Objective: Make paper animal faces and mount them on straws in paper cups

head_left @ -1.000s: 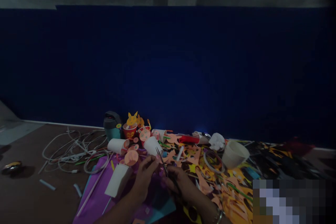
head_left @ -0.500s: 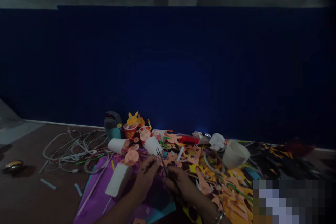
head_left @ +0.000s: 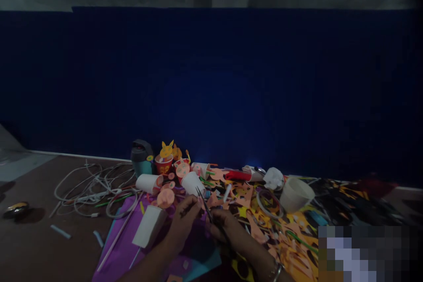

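My right hand point(head_left: 224, 227) is closed round a pair of dark scissors point(head_left: 205, 205), whose slightly parted blades point up and away. Left of the blades, my left hand point(head_left: 185, 218) pinches a small pink scrap, seemingly paper point(head_left: 200, 201), mostly hidden by the fingers. Just beyond the scissor tips lies a white paper cup point(head_left: 193, 183) on its side. Below both hands are purple sheets point(head_left: 115, 246) and a blue sheet point(head_left: 205, 264). A white cup-shaped piece point(head_left: 150, 227) lies left of my left wrist.
Pink, yellow and orange paper scraps point(head_left: 257, 229) cover the right side. Further back stand a teal bottle point(head_left: 142, 165), a red cup with a yellow paper animal head point(head_left: 164, 165), and a white tub point(head_left: 297, 194). A tangled white cable point(head_left: 79, 185) lies left. A blue wall point(head_left: 211, 97) rises behind.
Both hands stay in nearly the same place. The right hand and scissors shift very slightly; the surrounding things stay put.
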The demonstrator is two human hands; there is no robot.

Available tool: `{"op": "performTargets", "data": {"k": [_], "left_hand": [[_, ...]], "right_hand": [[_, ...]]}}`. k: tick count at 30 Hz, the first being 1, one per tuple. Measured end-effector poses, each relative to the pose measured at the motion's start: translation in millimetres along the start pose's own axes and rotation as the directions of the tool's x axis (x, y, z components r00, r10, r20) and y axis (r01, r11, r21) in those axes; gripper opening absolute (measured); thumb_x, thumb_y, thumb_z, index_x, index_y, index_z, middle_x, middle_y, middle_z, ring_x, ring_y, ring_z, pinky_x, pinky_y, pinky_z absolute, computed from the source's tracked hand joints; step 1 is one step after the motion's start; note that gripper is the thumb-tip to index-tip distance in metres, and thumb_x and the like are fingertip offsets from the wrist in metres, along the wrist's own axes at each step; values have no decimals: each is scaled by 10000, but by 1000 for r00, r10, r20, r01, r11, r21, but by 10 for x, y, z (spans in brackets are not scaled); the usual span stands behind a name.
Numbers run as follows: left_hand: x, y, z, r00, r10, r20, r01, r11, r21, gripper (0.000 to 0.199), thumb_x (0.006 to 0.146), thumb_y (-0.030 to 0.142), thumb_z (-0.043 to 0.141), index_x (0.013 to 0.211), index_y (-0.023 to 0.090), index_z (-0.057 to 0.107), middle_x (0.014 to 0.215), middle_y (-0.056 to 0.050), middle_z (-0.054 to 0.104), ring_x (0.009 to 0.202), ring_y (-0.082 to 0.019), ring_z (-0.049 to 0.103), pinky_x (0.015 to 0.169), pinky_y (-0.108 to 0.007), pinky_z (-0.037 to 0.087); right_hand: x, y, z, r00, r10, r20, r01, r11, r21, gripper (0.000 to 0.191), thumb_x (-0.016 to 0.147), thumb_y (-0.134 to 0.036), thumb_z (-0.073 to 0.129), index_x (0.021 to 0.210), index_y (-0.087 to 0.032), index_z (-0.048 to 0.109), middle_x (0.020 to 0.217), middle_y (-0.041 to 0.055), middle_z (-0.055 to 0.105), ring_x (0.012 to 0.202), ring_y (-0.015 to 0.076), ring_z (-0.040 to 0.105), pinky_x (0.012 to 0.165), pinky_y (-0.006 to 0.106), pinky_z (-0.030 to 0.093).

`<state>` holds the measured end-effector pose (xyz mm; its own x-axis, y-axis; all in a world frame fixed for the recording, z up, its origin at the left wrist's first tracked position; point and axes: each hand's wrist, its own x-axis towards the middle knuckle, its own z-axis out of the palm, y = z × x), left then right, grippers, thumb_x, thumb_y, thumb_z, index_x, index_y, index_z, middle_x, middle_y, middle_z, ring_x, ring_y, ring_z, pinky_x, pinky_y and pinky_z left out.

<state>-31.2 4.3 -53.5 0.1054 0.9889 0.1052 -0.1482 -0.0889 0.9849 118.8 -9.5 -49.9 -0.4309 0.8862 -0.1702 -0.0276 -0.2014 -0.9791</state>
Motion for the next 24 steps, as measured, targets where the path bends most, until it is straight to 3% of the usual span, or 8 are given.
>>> {"op": "performTargets", "data": {"k": [8, 15, 21, 24], "left_hand": [[22, -34, -26, 1000, -17, 22, 17, 1000, -12, 239, 808, 325, 570, 629, 175, 516, 609, 27, 496, 617, -124, 438, 587, -216, 346], [37, -70, -50, 998, -31, 47, 34, 997, -67, 205, 791, 302, 584, 641, 171, 536, 618, 20, 516, 622, -125, 446, 601, -223, 354], [45, -41, -53, 996, -64, 58, 70, 992, -108, 196, 765, 268, 603, 610, 172, 530, 597, 24, 517, 605, -121, 443, 593, -221, 353], [53, -43, -67, 995, -64, 82, 73, 991, -116, 188, 759, 242, 595, 596, 173, 533, 588, 25, 523, 598, -122, 454, 598, -223, 358]], "right_hand": [[-19, -36, -9, 1000, 1, -4, -1, 1000, 17, 287, 679, -442, 573, 622, -170, 501, 419, -90, 375, 338, 36, 296, 353, 172, 228], [-80, -87, -17, 994, 103, 28, -104, 994, 28, 263, 729, -428, 545, 661, -178, 497, 399, -106, 309, 311, 41, 276, 350, 174, 217], [-47, -14, -123, 992, 63, 113, -51, 992, -114, 249, 704, -414, 586, 710, -173, 526, 393, -111, 353, 300, 53, 355, 332, 159, 268], [-62, 3, -162, 995, 61, 84, -47, 986, -161, 221, 689, -371, 615, 737, -172, 533, 433, -104, 401, 312, 42, 366, 323, 141, 263]]}}
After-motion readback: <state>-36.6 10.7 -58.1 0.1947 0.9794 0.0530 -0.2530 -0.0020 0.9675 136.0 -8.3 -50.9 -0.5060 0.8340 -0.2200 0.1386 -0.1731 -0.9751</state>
